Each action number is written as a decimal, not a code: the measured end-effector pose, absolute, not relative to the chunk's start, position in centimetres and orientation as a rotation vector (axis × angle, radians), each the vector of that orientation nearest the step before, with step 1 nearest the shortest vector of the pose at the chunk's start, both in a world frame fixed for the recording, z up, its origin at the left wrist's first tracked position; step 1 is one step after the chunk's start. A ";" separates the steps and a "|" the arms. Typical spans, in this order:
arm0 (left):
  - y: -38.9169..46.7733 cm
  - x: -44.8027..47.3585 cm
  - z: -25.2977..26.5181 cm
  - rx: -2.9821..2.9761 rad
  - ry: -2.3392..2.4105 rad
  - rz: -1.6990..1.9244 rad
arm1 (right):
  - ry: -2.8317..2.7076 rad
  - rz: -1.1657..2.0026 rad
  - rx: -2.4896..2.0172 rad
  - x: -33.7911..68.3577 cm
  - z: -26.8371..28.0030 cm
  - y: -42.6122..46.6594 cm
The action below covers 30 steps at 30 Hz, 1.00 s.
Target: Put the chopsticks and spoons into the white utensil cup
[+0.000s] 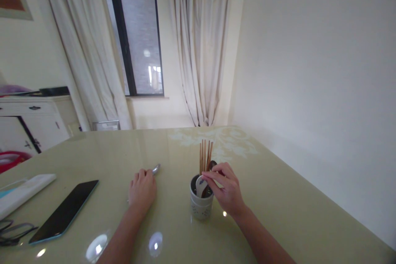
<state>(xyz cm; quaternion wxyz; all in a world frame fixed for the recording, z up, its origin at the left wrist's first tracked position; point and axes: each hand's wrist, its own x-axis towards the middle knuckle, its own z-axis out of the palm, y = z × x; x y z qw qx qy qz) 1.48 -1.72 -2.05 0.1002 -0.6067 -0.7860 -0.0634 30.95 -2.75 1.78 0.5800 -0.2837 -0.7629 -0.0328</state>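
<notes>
A patterned light ceramic utensil cup [201, 208] stands upright on the table, holding several wooden chopsticks [204, 156] and a dark wooden spoon [213, 164]. In it is also a white ceramic spoon [201, 187] with a blue mark. My right hand [227, 187] is at the cup's right rim, thumb and fingertips pinched at the top of the white spoon. Left of the cup, my left hand [142, 187] lies palm down on the table, fingers curled over a metal spoon [156, 169]. One end of that spoon shows beyond the fingers; its middle is hidden.
On the left of the glossy table [173, 152] lie a dark-screened tablet [64, 212], a white flat object [29, 192] and glasses [17, 233]. A white wall [324, 90] runs along the right edge. Behind are curtains [204, 49], a window [140, 41] and a white cabinet [40, 123].
</notes>
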 end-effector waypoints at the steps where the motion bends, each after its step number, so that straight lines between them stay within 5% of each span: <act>1: -1.6 1.4 -2.2 -1.795 -2.329 -0.209 | -1.790 -0.067 -0.666 31.0 1.9 -2.8; 16: -1.4 2.8 -1.8 -1.930 -2.205 -0.814 | -1.856 -0.084 -0.678 31.2 1.9 -2.9; 22: -3.1 5.6 -0.8 -2.038 -1.518 -1.414 | -1.799 -0.101 -0.672 31.1 2.1 -3.2; 30: -5.6 6.7 -0.5 -2.272 -0.756 -1.285 | -1.858 0.002 -0.570 30.8 2.4 -4.7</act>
